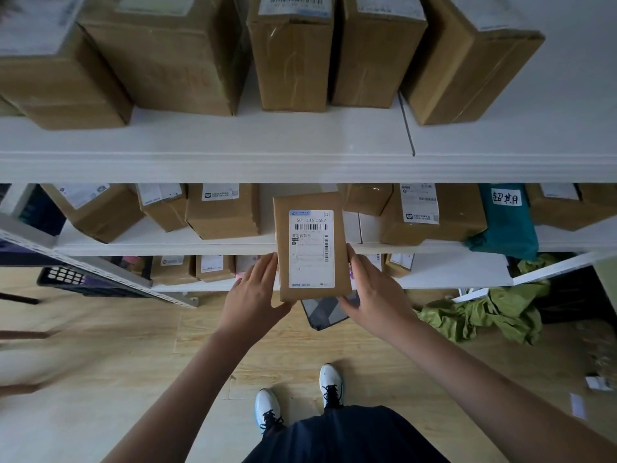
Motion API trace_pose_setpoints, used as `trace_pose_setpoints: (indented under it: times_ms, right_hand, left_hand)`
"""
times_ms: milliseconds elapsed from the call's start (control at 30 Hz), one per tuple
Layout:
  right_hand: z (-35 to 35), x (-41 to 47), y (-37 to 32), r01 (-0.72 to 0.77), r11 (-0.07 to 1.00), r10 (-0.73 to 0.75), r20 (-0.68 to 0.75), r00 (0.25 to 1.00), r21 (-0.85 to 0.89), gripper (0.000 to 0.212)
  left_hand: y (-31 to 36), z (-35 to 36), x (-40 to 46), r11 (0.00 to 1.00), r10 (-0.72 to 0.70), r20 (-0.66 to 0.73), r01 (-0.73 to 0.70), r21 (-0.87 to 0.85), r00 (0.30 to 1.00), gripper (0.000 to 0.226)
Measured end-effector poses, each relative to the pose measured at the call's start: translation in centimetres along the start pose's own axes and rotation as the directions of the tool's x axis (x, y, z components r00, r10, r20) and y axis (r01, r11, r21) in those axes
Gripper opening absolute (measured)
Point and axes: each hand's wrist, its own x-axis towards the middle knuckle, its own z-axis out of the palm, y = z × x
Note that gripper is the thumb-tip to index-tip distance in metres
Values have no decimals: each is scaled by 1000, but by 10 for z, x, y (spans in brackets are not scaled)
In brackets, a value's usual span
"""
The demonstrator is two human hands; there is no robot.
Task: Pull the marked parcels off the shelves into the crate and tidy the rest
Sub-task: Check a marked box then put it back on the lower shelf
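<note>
Both hands, left (253,289) and right (374,289), clamp my parcel (312,245) while I check its label; next, probably, crate (83,279) or shelf (233,243).

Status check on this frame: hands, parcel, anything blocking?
Both hands, left and right, grip the brown parcel, label up. Held clear of the shelves. No crate identified. Nothing blocking.

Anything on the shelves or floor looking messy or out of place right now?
Yes. A crumpled green cloth lies heaped on the floor at the right, by the bottom shelf. A teal bag slumps over the middle shelf's edge. Scraps of paper litter the floor at far right.
</note>
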Motion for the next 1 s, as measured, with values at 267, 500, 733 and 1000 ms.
trace_pose_setpoints:
  times_ms: [267,500,733,1000]
  right_hand:
    - [11,13,6,-64,998,64,72,995,3,93]
    - [23,47,19,-146,989,140,161,977,26,95]
    - [31,97,24,-180,976,156,188,970,122,92]
    - [26,159,14,-199,970,164,229,959,140,85]
  left_hand:
    - [-3,7,14,999,-33,32,34,-29,999,85]
    - [-16,21,51,993,-117,154,120,-10,981,78]
    - [-31,14,90,972,-229,165,236,-21,959,61]
    - [-43,-1,126,904,-428,140,423,66,893,37]
